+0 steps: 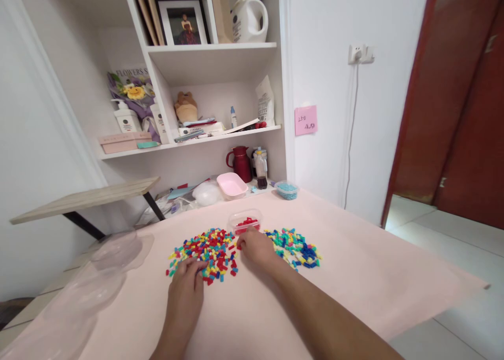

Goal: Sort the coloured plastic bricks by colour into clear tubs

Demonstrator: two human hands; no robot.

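Note:
Small coloured plastic pieces lie on the pink-covered table in two heaps. At the near left edge of the larger mixed heap (212,247) rests my left hand (186,281), its fingers bent, slightly apart and touching the pieces. My right hand (254,249) is between the heaps, just in front of a clear plastic box (244,216) that holds red pieces (247,222). Its fingers are curled together and pointing down; whatever is between the fingertips is hidden. The second heap (293,247), mostly green, yellow, white and blue, spreads beyond my right wrist.
Clear plastic lids or trays (116,250) lie along the table's left side. Toward the back stand a pink tray (232,186), a tub of light-blue pieces (286,190), a bottle (260,170) and a red jug (240,164). A wooden stand (86,196) is at left, shelves (212,48) behind.

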